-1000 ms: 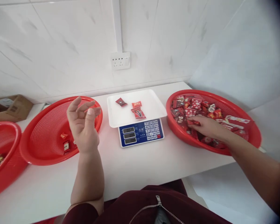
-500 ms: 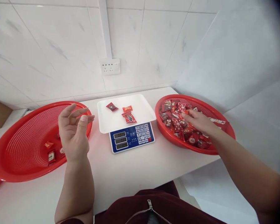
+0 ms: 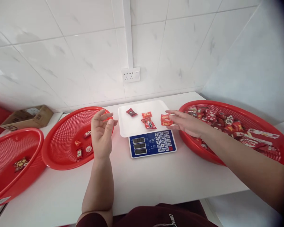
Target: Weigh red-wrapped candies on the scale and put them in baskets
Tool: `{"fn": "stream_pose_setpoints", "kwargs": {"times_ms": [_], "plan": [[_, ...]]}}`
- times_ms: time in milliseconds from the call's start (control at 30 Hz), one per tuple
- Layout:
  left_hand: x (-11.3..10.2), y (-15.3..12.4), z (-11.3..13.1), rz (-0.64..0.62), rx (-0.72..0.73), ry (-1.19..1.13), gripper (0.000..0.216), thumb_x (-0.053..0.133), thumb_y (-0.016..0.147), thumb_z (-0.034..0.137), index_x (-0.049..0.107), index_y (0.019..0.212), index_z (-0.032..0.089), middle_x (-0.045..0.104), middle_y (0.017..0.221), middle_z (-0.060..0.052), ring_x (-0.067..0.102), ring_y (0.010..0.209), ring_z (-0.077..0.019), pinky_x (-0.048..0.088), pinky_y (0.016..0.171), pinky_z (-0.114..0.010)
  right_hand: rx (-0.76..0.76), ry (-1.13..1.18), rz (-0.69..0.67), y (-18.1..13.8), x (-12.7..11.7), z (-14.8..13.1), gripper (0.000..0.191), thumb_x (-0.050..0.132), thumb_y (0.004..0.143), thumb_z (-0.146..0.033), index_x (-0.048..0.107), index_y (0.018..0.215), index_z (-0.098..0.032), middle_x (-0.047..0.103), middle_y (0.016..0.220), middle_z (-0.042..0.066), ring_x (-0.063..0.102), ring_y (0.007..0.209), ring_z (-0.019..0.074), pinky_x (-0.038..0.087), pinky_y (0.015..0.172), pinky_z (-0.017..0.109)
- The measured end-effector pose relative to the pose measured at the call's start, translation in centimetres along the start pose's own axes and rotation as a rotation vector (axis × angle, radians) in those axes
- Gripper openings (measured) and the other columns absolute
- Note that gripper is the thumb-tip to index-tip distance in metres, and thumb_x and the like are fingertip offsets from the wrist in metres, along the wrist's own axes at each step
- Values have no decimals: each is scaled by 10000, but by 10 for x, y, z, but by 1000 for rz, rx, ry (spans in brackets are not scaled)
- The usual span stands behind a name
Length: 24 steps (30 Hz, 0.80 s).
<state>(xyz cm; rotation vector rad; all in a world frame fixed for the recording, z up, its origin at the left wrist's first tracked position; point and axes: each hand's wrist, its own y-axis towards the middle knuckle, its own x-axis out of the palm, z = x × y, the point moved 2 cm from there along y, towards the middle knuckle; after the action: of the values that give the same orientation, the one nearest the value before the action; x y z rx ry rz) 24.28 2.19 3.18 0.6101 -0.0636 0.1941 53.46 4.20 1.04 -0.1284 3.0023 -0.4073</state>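
My right hand reaches left over the edge of the scale's white tray, pinching a red wrapped candy in its fingertips. Three red candies lie on that tray. The blue-faced scale stands in the middle of the white counter. My left hand is raised above the counter, fingers loosely curled and apart, holding nothing. It hovers by the right rim of a red basket with a few candies inside. At the right a big red basket is full of red candies.
A third red basket with one candy sits at the far left. A cardboard box lies behind it. A wall socket is above the scale on the tiled wall. The counter's front edge runs just before my lap.
My right hand has left the full basket with a candy and moved left to the scale tray. The left hand has stayed raised. The camera has shifted.
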Motion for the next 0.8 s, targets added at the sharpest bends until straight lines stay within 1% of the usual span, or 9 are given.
{"fn": "stream_pose_setpoints", "kwargs": {"times_ms": [67,133,200,267,400,500,600,700,800], "plan": [[-1,0,0,-4,8,-5,332,588,838,292,504,1157,259,603,1036,-46,630,807,-127,529,774,-313,-37,-112,-17,11,4,0,483,487,875,-389,376,1327,-260,430,1397,85,457,1248,207,508,928,357],[-2,0,0,-4,4,-6,336,590,837,291,503,1160,260,604,1040,-46,632,814,-130,531,775,-313,-74,-249,10,20,7,1,543,486,864,-445,350,1360,-270,376,1442,83,374,1309,228,474,964,381],[-3,0,0,-2,0,-6,335,590,837,287,505,1160,259,604,1040,-47,630,825,-132,533,779,-313,-100,-348,55,27,10,2,534,462,868,-465,365,1358,-277,371,1449,77,347,1324,240,431,1003,406],[-4,0,1,3,6,-4,330,586,840,288,507,1159,257,604,1039,-49,628,829,-131,535,782,-313,-112,-388,74,32,14,4,501,429,879,-468,385,1345,-290,369,1453,62,345,1324,248,402,1023,434],[-6,1,2,0,28,-6,326,582,843,299,507,1157,257,602,1042,-52,630,813,-129,542,770,-315,-102,-372,22,38,29,5,496,425,879,-480,386,1341,-304,354,1462,33,366,1313,243,401,1028,438],[-7,0,3,-8,32,-9,326,583,841,303,508,1155,258,603,1040,-51,628,827,-133,539,782,-324,-78,-289,-88,40,45,2,516,426,887,-466,354,1363,-278,386,1443,48,433,1269,216,405,1037,389],[-8,0,4,-17,27,-6,321,587,837,313,514,1146,262,606,1033,-45,626,824,-134,532,805,-338,-106,-242,-158,38,53,-1,502,426,895,-451,341,1365,-297,381,1446,28,422,1278,195,418,1031,358],[-9,0,7,-5,27,1,319,592,831,330,516,1135,268,610,1019,-36,627,794,-130,530,798,-335,-188,-304,-79,30,41,-7,522,462,884,-416,340,1371,-271,365,1454,45,385,1302,206,444,1004,347],[-10,0,11,92,51,4,271,545,858,367,518,1110,270,612,975,-16,621,741,-117,527,761,-316,-249,-410,71,12,10,-14,514,470,876,-343,355,1367,-246,418,1418,64,414,1279,213,437,1000,358]]}}
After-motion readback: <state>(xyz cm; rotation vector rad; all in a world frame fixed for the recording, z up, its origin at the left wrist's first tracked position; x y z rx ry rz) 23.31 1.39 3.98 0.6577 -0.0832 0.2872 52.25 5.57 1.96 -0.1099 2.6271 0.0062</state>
